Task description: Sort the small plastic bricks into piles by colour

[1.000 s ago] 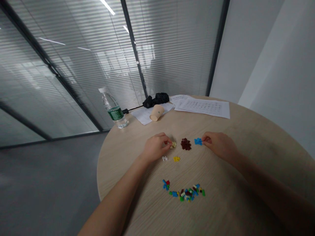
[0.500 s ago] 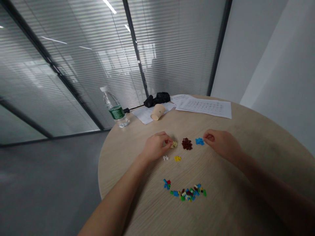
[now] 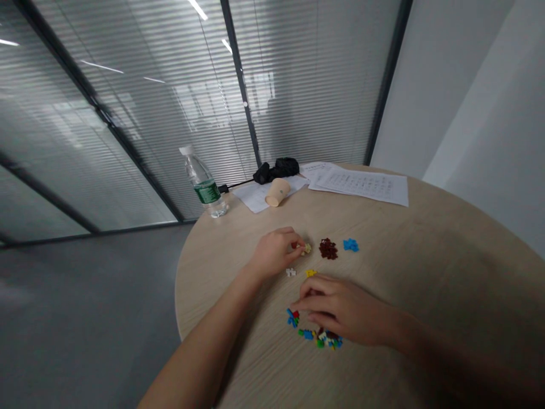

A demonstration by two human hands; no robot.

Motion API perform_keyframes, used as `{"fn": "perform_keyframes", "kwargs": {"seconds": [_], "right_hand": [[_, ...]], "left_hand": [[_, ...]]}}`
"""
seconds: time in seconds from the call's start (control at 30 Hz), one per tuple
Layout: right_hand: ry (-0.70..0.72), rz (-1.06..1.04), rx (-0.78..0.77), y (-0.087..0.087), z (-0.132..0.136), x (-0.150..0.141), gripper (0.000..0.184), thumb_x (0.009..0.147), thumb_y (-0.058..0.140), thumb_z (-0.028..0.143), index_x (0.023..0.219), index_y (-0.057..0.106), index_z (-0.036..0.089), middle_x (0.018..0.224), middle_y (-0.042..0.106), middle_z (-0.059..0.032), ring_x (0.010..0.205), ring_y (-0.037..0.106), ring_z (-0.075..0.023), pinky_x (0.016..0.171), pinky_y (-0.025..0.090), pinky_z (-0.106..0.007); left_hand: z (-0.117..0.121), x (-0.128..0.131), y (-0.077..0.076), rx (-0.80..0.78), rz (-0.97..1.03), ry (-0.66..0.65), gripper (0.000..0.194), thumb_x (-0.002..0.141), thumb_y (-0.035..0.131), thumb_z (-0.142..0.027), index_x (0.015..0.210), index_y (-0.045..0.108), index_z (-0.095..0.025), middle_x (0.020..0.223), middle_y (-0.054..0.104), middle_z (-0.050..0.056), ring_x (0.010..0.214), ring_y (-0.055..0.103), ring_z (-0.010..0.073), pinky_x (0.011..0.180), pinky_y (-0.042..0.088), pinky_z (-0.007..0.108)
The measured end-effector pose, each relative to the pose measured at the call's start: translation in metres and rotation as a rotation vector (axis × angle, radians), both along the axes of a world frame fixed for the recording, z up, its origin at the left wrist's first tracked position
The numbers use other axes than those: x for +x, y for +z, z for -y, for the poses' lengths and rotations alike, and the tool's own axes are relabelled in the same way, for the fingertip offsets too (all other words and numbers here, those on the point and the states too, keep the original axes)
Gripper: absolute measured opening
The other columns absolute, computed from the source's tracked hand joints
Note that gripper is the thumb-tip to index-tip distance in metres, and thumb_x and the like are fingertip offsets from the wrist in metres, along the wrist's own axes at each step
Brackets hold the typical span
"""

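My left hand (image 3: 276,251) rests at the small pile of cream toy bricks (image 3: 307,249), its thumb and forefinger pinched at the pile's near edge; whether a brick is between them is hidden. Over the mixed row of coloured toy bricks (image 3: 323,339) hovers my right hand (image 3: 344,309), fingers apart, nothing visible in them. Its fingertips come close to a cluster of blue, red and green bricks (image 3: 292,318). The hand covers the row's right part. Sorted piles lie beyond: dark brown bricks (image 3: 328,249), blue bricks (image 3: 351,245), white bricks (image 3: 290,272) and partly covered yellow bricks (image 3: 311,273).
A clear bottle with a green label (image 3: 208,190) stands at the round table's (image 3: 443,255) far left edge. Near it are a paper cup (image 3: 277,192) on its side, a black bundle (image 3: 281,168) and printed sheets (image 3: 366,186). A glass partition with blinds rises behind.
My right hand has left the blue pile, moving left and nearer to me over the mixed bricks, and its fingers have spread. My left hand stays at the cream pile. The view has shifted slightly.
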State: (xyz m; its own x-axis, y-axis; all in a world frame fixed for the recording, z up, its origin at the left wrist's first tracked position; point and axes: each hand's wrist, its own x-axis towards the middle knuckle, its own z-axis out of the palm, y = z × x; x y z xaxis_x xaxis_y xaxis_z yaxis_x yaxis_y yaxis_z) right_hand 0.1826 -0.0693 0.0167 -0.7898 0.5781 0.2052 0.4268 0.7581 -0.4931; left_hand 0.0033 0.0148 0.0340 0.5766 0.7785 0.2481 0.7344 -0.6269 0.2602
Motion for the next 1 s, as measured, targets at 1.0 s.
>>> {"fn": "perform_keyframes", "kwargs": {"seconds": [1.0], "right_hand": [[-0.407,-0.299,0.289,0.008,-0.023,0.024,0.004,0.081,0.052,0.017,0.079,0.055,0.018,0.073,0.062,-0.0024,0.067,0.056,-0.0134,0.064,0.044,-0.024]], "left_hand": [[0.015,0.011,0.011,-0.456,0.344,-0.308,0.017,0.080,0.056,-0.029,0.077,0.065,-0.015,0.071,0.056,0.000,0.064,0.048,0.0089,0.059,0.037,0.021]]}}
